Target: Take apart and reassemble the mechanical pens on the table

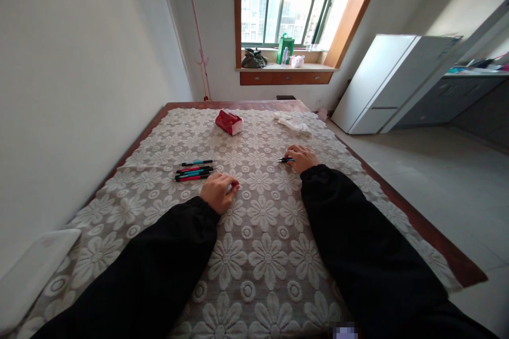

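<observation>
Slim pens with red, blue and black barrels (194, 171) lie side by side on the left of the lace tablecloth (254, 212). One blue and black pen (198, 162) rests a little apart, just beyond that group. My left hand (219, 190) is at the right end of the pens, its fingers loosely curled and thumb bent in, with nothing visible in it. Over on the right, my right hand (302, 158) has its fingers closed over dark pens (285, 159). Their tips stick out to the left, and the rest is hidden under the fingers.
A red tissue pack (229, 122) lies at the far middle of the table, with a crumpled white cloth or bag (294, 125) to its right. A white flat object (35, 275) is at the near left edge. Beyond stand a pink coat rack (194, 10) and white fridge (385, 79).
</observation>
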### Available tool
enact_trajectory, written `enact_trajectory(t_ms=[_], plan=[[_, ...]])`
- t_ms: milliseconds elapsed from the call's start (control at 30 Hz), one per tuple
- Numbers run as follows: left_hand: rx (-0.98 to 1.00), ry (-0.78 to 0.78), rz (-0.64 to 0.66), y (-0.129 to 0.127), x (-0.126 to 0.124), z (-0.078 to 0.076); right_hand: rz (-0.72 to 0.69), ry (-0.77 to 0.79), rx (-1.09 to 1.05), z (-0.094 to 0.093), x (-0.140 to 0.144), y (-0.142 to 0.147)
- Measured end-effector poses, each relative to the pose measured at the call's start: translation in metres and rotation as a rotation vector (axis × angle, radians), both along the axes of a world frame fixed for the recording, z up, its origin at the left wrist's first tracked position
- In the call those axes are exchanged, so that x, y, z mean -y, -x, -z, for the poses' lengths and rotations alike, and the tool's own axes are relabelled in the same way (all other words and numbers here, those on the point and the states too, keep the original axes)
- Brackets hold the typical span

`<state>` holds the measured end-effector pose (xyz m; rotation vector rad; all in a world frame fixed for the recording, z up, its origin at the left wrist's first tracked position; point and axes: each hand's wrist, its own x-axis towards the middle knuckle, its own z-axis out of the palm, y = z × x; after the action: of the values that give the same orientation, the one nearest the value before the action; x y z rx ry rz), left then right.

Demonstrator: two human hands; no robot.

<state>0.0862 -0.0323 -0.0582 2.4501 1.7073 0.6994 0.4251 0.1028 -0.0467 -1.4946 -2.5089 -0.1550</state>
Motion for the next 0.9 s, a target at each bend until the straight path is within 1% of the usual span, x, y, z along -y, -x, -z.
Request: enact_trajectory(t_ms=[133, 267, 367, 500, 567, 633, 700, 733, 800, 833, 867, 900], plan=[[0.006, -0.02, 0.012, 0.001, 0.0, 0.0, -0.004, 0.049, -0.037, -0.001, 0.0, 0.0], [0.004, -0.029, 0.009, 0.0, 0.0, -0.001, 0.056, 0.1, -0.019, -0.001, 0.001, -0.001], [-0.002, -0.023, 0.007, 0.0, 0.001, -0.001, 0.088, 0.104, -0.004, 0.0, 0.0, -0.001], [0.007, -0.02, 0.011, 0.003, -0.002, 0.003, 0.09, 0.104, -0.004, 0.0, -0.001, -0.001], [0.05, -0.023, 0.029, 0.004, -0.004, 0.002, 0.09, 0.111, -0.005, 0.001, -0.002, -0.001], [0.148, -0.006, 0.078, -0.001, -0.001, -0.005, 0.09, 0.113, -0.011, 0.002, -0.002, 0.0], [0.296, 0.074, 0.173, -0.014, 0.013, -0.02, 0.084, 0.112, -0.021, 0.002, -0.002, -0.001], [0.376, 0.155, 0.24, -0.024, 0.025, -0.03, 0.082, 0.108, -0.029, 0.002, -0.002, -0.001], [0.511, 0.394, 0.419, -0.048, 0.06, -0.049, 0.063, 0.089, -0.047, -0.002, 0.0, -0.001], [0.575, 0.565, 0.559, -0.061, 0.082, -0.058, 0.048, 0.059, -0.067, -0.004, 0.001, 0.001], [0.615, 0.803, 0.769, -0.074, 0.106, -0.065, 0.012, 0.02, -0.094, -0.008, 0.003, 0.003], [0.616, 1.049, 1.024, -0.085, 0.13, -0.07, -0.027, -0.013, -0.127, -0.012, 0.006, 0.007]])
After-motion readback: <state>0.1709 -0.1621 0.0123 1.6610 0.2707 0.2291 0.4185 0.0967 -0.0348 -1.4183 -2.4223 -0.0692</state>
